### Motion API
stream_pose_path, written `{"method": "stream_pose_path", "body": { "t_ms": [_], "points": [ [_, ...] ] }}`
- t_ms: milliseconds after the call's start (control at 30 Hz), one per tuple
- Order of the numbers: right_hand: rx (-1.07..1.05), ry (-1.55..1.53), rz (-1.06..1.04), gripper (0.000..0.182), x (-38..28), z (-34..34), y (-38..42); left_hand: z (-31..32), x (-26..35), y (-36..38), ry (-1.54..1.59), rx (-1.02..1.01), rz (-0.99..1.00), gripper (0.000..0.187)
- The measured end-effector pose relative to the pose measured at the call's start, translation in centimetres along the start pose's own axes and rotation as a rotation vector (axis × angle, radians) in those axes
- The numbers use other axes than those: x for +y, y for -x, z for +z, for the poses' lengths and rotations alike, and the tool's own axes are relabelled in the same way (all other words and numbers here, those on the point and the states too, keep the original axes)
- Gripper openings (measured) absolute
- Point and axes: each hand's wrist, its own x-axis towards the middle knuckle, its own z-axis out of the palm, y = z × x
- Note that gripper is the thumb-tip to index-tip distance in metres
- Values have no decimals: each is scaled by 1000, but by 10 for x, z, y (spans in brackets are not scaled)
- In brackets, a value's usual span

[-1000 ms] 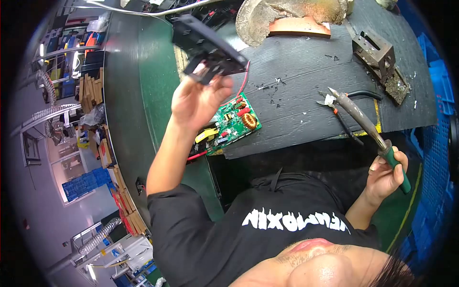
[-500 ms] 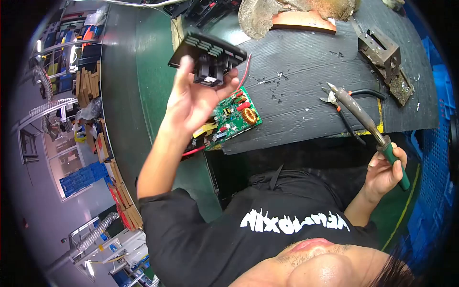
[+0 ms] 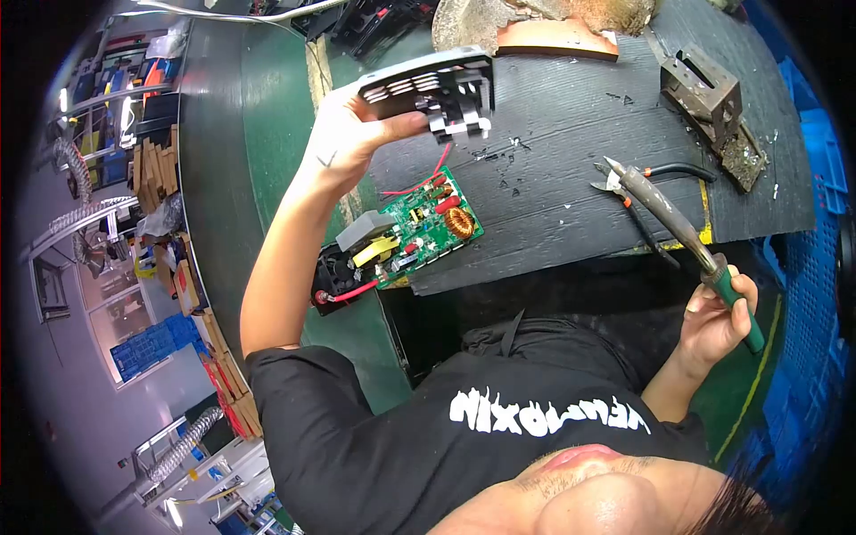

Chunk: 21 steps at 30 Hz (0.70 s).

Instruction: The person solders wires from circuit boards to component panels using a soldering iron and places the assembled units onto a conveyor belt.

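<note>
- Gripping a black vented housing (image 3: 428,87) by its left end, the left hand (image 3: 343,143) held it raised above the dark mat (image 3: 571,152), thumb along the underside and fingers behind.
- The housing lay roughly level, with slotted vents on its left half and a blocky clip part at its right end.
- Below it on the table (image 3: 259,116), a green circuit board (image 3: 423,227) rested at the near left corner of the mat, tilted, with a copper coil, red parts and a yellow piece on it; a red wire (image 3: 417,185) rose from it toward the housing.
- A black fan block (image 3: 334,275) sat touching the board's left end, off the mat.
- The right hand (image 3: 718,321) was clenched around the green handle of a soldering iron (image 3: 673,223), held well apart to the right, its tip pointing up and left over the mat.
- Side cutters (image 3: 629,201) lay on the mat just beside the iron's tip.
- A rusty metal iron stand (image 3: 704,94) stood at the far right of the mat.
- A worn sponge (image 3: 535,18) sat at the far edge.
</note>
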Motion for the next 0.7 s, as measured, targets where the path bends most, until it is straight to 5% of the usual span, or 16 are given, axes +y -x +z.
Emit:
{"method": "stream_pose_path", "body": {
  "t_ms": [167,200,300,500,600,700],
  "points": [
    [50,49,18,31,3,7,-2,-15,-36,-28,-429,-20,18,29],
    [27,50,24,31,4,8,-2,-15,-40,-32,-434,-24,-58,29],
    [19,54,42,32,6,12,-3,-19,-51,-43,-366,-65,183,26],
    [23,71,49,31,8,15,-3,-31,-47,-48,-320,-170,101,26],
    [44,79,56,31,9,18,-5,-33,-33,-48,-578,-328,11,32],
    [18,70,70,31,11,19,-7,-43,-49,-62,-315,-394,-63,33]
  ]
}}
